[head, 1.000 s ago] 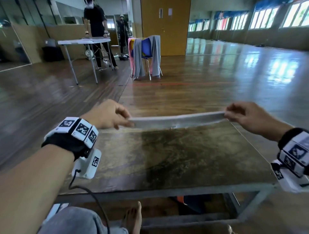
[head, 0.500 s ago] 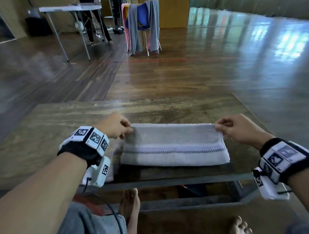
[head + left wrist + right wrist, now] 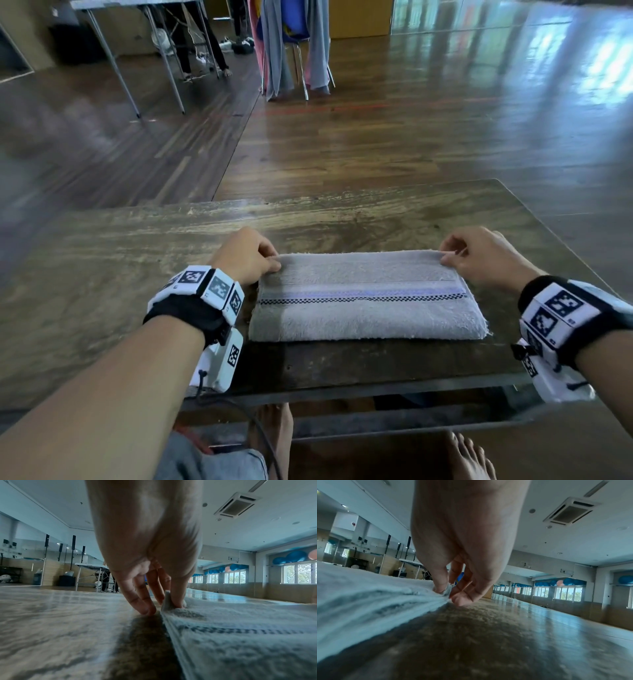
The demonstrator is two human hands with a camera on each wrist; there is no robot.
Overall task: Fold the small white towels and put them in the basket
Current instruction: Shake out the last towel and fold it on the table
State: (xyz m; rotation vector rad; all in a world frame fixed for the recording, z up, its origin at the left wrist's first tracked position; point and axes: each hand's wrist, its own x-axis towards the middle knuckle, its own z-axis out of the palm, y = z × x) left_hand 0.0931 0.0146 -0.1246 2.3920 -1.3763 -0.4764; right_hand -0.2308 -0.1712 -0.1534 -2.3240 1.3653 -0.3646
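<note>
A small white terry towel with a dark checked stripe and a pale blue band across it point(image 3: 366, 301) lies folded and flat on the worn, dark wooden bench point(image 3: 102, 274), close to the bench's near edge and a little right of its middle. The left hand point(image 3: 245, 255) sits at the towel's far left corner with its grip closed in a pinch: in the left wrist view the thumb and a finger squeeze a small upturned tab of the cloth, while the other fingertips point(image 3: 145, 609) touch the bench just beside the towel's left edge. The right hand point(image 3: 479, 257) does the same at the far right corner, its grip closed on the cloth; the right wrist view shows the thumb on top of the bunched corner and the curled fingers point(image 3: 464, 597) beneath and beside it, close to the bench top. Both wrists carry black straps with white blocks printed with square black markers point(image 3: 212, 287). The person's bare feet point(image 3: 277, 435) show under the bench. Farther off on the glossy wooden floor stand a chair draped with grey and pink cloths point(image 3: 294, 44) and a grey folding table point(image 3: 137, 41) to its left. No basket shows in any view.
</note>
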